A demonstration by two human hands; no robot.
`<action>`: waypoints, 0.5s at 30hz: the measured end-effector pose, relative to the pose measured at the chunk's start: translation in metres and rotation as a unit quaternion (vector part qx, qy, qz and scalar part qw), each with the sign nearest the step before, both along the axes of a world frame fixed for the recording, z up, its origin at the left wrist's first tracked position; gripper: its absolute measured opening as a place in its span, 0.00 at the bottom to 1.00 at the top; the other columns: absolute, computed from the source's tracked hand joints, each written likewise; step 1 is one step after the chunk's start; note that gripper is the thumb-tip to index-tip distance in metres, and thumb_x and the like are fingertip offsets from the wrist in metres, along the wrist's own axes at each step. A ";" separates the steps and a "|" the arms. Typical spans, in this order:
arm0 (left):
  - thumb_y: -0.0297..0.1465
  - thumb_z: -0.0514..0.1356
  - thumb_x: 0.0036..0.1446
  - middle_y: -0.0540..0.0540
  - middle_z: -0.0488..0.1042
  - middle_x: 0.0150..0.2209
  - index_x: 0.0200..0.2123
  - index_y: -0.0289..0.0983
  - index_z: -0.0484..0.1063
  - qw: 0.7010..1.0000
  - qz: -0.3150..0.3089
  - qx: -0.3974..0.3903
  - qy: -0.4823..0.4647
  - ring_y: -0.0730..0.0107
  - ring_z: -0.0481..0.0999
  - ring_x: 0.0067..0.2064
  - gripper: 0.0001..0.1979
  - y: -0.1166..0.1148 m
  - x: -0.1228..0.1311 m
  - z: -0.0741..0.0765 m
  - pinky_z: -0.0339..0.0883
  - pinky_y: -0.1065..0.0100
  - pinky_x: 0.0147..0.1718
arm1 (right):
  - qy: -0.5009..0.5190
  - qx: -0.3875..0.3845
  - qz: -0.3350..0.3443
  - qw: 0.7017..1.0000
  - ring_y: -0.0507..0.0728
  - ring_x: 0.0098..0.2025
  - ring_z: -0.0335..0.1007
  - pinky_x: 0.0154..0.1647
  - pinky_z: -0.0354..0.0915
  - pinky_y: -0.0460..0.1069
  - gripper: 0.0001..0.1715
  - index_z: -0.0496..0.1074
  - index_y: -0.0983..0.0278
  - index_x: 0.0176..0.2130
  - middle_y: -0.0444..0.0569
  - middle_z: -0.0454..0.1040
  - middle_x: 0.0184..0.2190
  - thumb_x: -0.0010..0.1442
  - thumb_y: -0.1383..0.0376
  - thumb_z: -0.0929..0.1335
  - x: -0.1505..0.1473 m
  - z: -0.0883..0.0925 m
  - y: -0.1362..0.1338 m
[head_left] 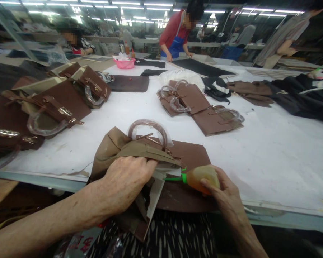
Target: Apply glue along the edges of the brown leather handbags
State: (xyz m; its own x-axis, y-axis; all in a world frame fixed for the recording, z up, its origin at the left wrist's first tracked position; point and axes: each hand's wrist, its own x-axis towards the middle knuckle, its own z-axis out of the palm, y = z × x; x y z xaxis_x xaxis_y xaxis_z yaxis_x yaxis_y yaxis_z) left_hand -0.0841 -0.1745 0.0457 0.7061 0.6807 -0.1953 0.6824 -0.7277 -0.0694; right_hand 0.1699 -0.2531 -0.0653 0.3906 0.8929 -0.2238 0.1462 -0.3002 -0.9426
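Note:
A brown handbag [188, 152] lies at the table's near edge, its tan lining [107, 147] pulled out and its plastic-wrapped handle [148, 123] arching at the back. My left hand [131, 177] is closed on the lining, with the fingertips hidden in the fold. In my right hand [222, 186] is a squeeze bottle [201, 178] of amber liquid, tipped on its side. Its thin green nozzle points left, with the tip at the pale inner edge beside the lining. Whether liquid is coming out cannot be made out.
Several brown handbags [61, 104] stand at the left, and others lie flat [201, 104] farther back. A pink basket [124, 63] sits beyond them. Black cloth pieces [298, 96] are heaped at the right. A co-worker in a blue apron [177, 46] leans over the table's far side.

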 end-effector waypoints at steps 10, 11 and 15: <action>0.18 0.51 0.49 0.44 0.74 0.29 0.40 0.36 0.68 1.000 -0.002 0.002 0.022 0.59 0.76 0.30 0.15 -0.007 -0.003 0.001 0.71 0.63 0.26 | 0.041 -0.041 -0.011 0.998 0.62 0.37 0.69 0.21 0.69 0.46 0.28 0.69 0.62 0.45 0.47 0.73 0.36 0.47 0.51 0.73 -0.002 0.003 -0.006; 0.18 0.51 0.49 0.44 0.74 0.29 0.39 0.36 0.68 1.000 -0.001 0.002 0.023 0.59 0.76 0.29 0.15 -0.007 -0.003 0.001 0.71 0.63 0.26 | 0.043 -0.040 -0.014 0.998 0.62 0.36 0.69 0.21 0.69 0.47 0.29 0.69 0.62 0.45 0.47 0.73 0.35 0.47 0.51 0.73 -0.003 0.002 -0.007; 0.18 0.51 0.48 0.44 0.74 0.28 0.38 0.36 0.67 1.000 -0.003 -0.001 0.022 0.57 0.76 0.28 0.14 -0.008 -0.002 0.000 0.72 0.61 0.25 | 0.049 -0.037 0.003 0.998 0.61 0.36 0.68 0.20 0.69 0.47 0.29 0.68 0.61 0.46 0.46 0.73 0.36 0.47 0.50 0.73 -0.007 0.001 -0.011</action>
